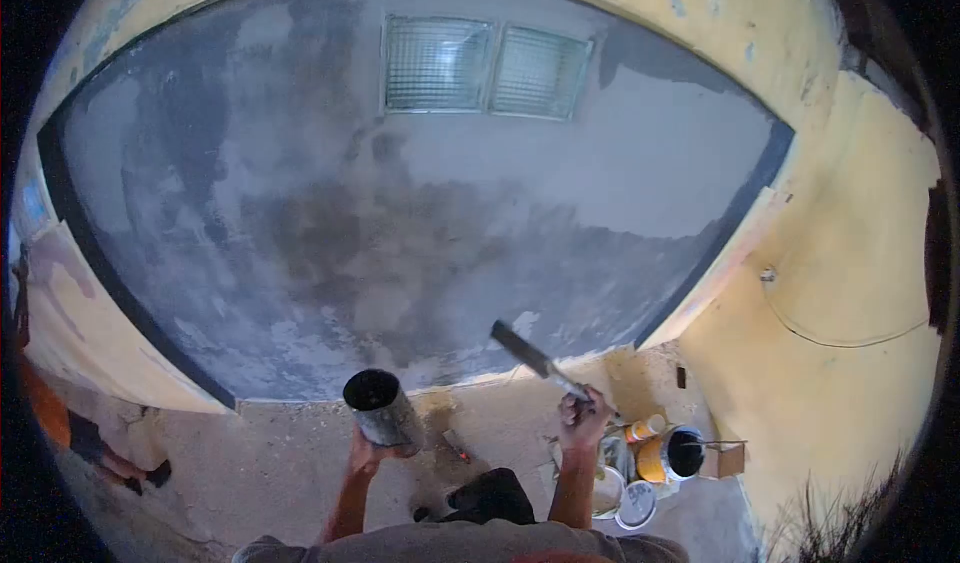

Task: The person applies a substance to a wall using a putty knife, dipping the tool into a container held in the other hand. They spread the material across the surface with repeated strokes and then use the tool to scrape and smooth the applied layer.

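My left hand point(368, 455) is wrapped round the lower part of a tall metal can point(392, 421), which tilts slightly with its dark open mouth toward the wall. The inside of the can looks black; what it contains cannot be made out. In my right hand point(585, 419) is the handle of a paintbrush point(525, 351), its dark flat head pointing up and left. Ahead of both hands stands a patchy grey wall point(400, 233), with darker damp-looking areas at its middle. The brush appears apart from the wall.
Buckets, including an orange one point(652, 460) with dark content, and a white lid point(636, 504) stand at right near a cardboard box point(725, 459). A small scraper-like tool point(456, 446) lies on the ground. Another person's leg point(110, 458) shows at far left. Glass-block windows point(440, 63) sit high.
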A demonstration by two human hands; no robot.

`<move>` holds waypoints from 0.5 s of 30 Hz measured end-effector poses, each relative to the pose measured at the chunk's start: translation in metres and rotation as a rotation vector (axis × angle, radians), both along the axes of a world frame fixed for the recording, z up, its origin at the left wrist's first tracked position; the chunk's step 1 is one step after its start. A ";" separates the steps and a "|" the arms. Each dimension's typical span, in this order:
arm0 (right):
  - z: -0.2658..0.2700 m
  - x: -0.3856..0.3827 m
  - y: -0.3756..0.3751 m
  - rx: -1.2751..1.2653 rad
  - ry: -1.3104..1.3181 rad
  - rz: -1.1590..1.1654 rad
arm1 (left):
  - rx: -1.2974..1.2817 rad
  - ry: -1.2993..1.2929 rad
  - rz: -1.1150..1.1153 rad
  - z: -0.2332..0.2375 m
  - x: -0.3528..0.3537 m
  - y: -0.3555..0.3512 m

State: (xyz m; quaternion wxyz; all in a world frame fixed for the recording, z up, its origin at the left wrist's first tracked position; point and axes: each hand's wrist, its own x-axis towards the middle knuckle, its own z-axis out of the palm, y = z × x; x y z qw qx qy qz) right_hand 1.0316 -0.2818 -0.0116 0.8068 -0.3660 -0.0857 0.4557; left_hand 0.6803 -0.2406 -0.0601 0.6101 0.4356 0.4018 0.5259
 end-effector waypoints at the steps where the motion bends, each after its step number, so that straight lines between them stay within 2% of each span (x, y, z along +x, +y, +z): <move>1: 0.003 -0.007 -0.009 -0.053 -0.034 0.031 | -0.005 0.054 0.031 -0.004 -0.008 -0.008; 3: 0.004 -0.017 -0.023 -0.067 -0.039 -0.075 | -0.017 0.014 0.060 -0.028 -0.022 -0.023; 5: 0.007 -0.016 -0.036 -0.029 -0.074 0.059 | -0.033 -0.049 0.159 -0.051 -0.030 -0.027; 7: 0.023 -0.029 -0.040 -0.063 -0.085 0.005 | -0.071 0.014 0.141 -0.057 -0.037 -0.026; 9: 0.025 -0.030 -0.041 -0.090 -0.092 -0.049 | -0.103 0.080 0.123 -0.038 -0.036 -0.027; 11: 0.012 -0.009 -0.045 -0.055 -0.243 -0.184 | 0.045 0.094 0.004 0.009 -0.023 -0.034; 12: 0.017 0.004 -0.051 -0.153 -0.266 -0.180 | 0.091 0.007 -0.053 0.008 -0.020 -0.029; 14: 0.021 0.019 -0.050 0.056 -0.090 -0.277 | 0.149 0.012 -0.047 0.022 -0.011 -0.025; 15: 0.026 0.022 -0.051 0.047 -0.083 -0.258 | 0.194 0.022 -0.050 0.027 -0.010 -0.027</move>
